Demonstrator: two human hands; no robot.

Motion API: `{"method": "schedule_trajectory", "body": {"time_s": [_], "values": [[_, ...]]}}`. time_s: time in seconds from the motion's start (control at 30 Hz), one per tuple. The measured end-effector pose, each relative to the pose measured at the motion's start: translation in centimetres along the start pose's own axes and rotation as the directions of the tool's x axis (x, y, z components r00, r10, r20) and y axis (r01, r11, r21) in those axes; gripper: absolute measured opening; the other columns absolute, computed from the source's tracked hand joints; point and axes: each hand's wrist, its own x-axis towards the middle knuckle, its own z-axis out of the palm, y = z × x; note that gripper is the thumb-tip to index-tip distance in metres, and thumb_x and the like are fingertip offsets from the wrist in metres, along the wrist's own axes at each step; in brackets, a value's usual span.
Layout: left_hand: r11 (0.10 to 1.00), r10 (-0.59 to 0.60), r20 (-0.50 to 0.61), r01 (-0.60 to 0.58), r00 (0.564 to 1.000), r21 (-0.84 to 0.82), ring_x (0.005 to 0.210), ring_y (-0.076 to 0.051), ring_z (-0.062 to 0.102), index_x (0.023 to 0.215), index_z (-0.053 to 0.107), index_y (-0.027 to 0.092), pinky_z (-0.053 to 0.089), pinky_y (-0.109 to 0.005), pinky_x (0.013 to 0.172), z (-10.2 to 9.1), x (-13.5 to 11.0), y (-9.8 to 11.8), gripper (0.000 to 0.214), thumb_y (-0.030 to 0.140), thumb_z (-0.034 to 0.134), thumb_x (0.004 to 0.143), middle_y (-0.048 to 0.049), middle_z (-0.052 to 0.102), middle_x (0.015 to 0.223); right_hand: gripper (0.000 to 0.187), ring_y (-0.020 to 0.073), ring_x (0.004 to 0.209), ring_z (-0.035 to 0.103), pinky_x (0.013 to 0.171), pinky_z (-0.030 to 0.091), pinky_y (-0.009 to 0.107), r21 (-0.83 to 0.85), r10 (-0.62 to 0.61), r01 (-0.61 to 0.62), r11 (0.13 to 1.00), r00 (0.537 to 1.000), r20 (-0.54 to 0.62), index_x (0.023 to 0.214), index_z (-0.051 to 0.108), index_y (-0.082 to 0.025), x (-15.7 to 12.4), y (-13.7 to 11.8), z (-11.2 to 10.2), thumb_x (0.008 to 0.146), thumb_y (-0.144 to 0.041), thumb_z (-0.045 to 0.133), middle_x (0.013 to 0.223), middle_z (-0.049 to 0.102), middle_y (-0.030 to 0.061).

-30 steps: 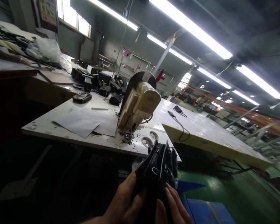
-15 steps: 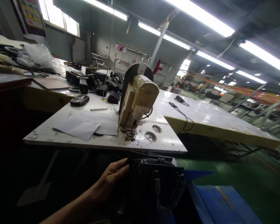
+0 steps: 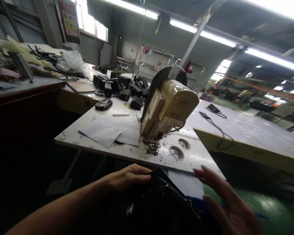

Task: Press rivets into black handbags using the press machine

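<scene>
Resting left hand (image 3: pixel 128 178) with fingers curled over the top edge of a black leather handbag (image 3: pixel 156 202), holding it, right hand (image 3: pixel 225 204) open and spread just beside the bag, bag just below the counter (image 3: pixel 71 135) edge, near a cream sewing machine (image 3: pixel 169 111)

- glossy black handbag (image 3: pixel 156 199), its surface showing pale highlights
- cream sewing machine head (image 3: pixel 171 111) with a dark grey curved guard (image 3: pixel 161 78)
- white tabletop (image 3: pixel 186 160), speckled with black scraps (image 3: pixel 165 145)
- white paper sheets (image 3: pixel 105 130)
- black bag parts (image 3: pixel 117 85), heaped together
- pale grey table (image 3: pixel 245 130) with a yellow edge (image 3: pixel 254 153)
- dark red table edge (image 3: pixel 26 91)
- green floor (image 3: pixel 267 209), shiny
- orange-red banner strip (image 3: pixel 259 87)
- blue object (image 3: pixel 196 204)
- red-and-yellow wall poster (image 3: pixel 69 23)
</scene>
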Motion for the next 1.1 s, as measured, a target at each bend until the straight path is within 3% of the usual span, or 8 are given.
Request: {"method": "schedule_trajectory", "body": {"time_s": [0.1,0.2,0.33,0.47,0.67,0.87,1.03,1.1], "values": [[0.996,-0.070,0.053,0.066,0.996,0.060,0.071,-0.012,0.059,0.109,0.080,0.015,0.045,-0.020,0.070,-1.1,1.3,1.4,0.043,0.050,0.079,0.085,-0.0042,0.072,0.088,0.055,0.0339,0.128,0.062,0.110,0.048,0.052,0.165,0.142,-0.240,0.957,0.878,0.457,0.138,0.066,-0.029,2.4,0.9,1.9,0.093,-0.061,0.066,0.140,0.067,0.0114],[0.984,-0.135,0.094,0.122,0.986,0.132,0.067,-0.013,0.058,0.105,0.080,0.015,0.045,-0.023,0.068,-2.7,2.7,2.5,0.043,0.053,0.080,0.084,-0.0027,0.070,0.082,0.051,0.0337,0.132,0.059,0.115,0.043,0.052,0.321,0.124,-0.387,0.865,0.783,0.610,0.135,0.070,-0.025,2.6,1.4,4.6,0.098,-0.060,0.059,0.139,0.067,0.0125],[0.945,-0.234,0.103,0.202,0.967,0.256,0.057,-0.011,0.048,0.092,0.078,0.014,0.036,-0.023,0.057,-5.0,4.4,3.8,0.046,0.059,0.079,0.081,0.0003,0.060,0.069,0.057,0.0326,0.140,0.051,0.121,0.034,0.050,0.437,0.065,-0.413,0.799,0.782,0.620,0.146,0.060,-0.025,2.2,1.7,7.1,0.099,-0.057,0.060,0.145,0.062,0.0119],[0.897,-0.289,0.098,0.233,0.952,0.377,0.057,-0.011,0.041,0.085,0.074,0.013,0.029,-0.023,0.055,-6.6,6.2,4.7,0.048,0.061,0.076,0.083,0.0009,0.054,0.067,0.063,0.0363,0.134,0.054,0.117,0.038,0.049,0.373,0.294,-0.600,0.708,0.729,0.618,0.130,0.071,-0.020,1.9,2.0,8.2,0.094,-0.069,0.060,0.134,0.067,0.0130],[0.793,-0.344,0.047,0.263,0.938,0.550,0.061,-0.013,0.049,0.099,0.079,0.013,0.036,-0.023,0.058,-8.7,9.8,4.8,0.054,0.065,0.068,0.089,-0.0019,0.064,0.073,0.062,0.0213,0.082,0.054,0.071,0.044,0.027,0.510,0.294,-0.614,0.602,0.765,0.573,0.082,0.067,-0.016,2.7,2.1,10.2,0.093,-0.075,0.053,0.084,0.061,0.0049],[0.704,-0.068,-0.058,0.089,0.996,0.704,0.110,-0.025,0.065,0.131,0.071,0.021,0.052,-0.034,0.091,-8.3,11.0,8.1,0.056,0.063,0.048,0.102,-0.0097,0.072,0.121,0.054,0.0101,0.062,0.025,0.052,0.018,0.025,0.682,0.272,-0.632,0.369,0.775,0.571,0.075,0.050,-0.017,4.4,3.8,12.8,0.097,-0.066,0.056,0.071,0.035,-0.0023],[0.296,0.013,-0.091,0.084,0.996,0.951,0.122,-0.031,0.062,0.138,0.065,0.030,0.046,-0.045,0.108,-5.7,10.4,10.1,0.051,0.051,0.070,0.092,-0.0077,0.067,0.135,0.059,0.0099,0.059,0.029,0.053,0.019,0.024,0.725,0.319,-0.655,0.212,0.748,0.582,0.080,0.061,-0.014,6.1,5.2,14.8,0.091,-0.072,0.060,0.069,0.041,-0.0022],[0.245,0.049,-0.099,0.084,0.994,0.966,0.114,-0.029,0.064,0.133,0.067,0.028,0.050,-0.044,0.103,-5.5,10.7,9.9,0.047,0.043,0.075,0.089,-0.0073,0.068,0.129,0.063,0.0118,0.060,0.036,0.054,0.026,0.024,0.727,0.395,-0.670,0.150,0.715,0.577,0.082,0.066,-0.014,6.7,5.8,15.4,0.087,-0.076,0.061,0.070,0.048,-0.0006]]}}
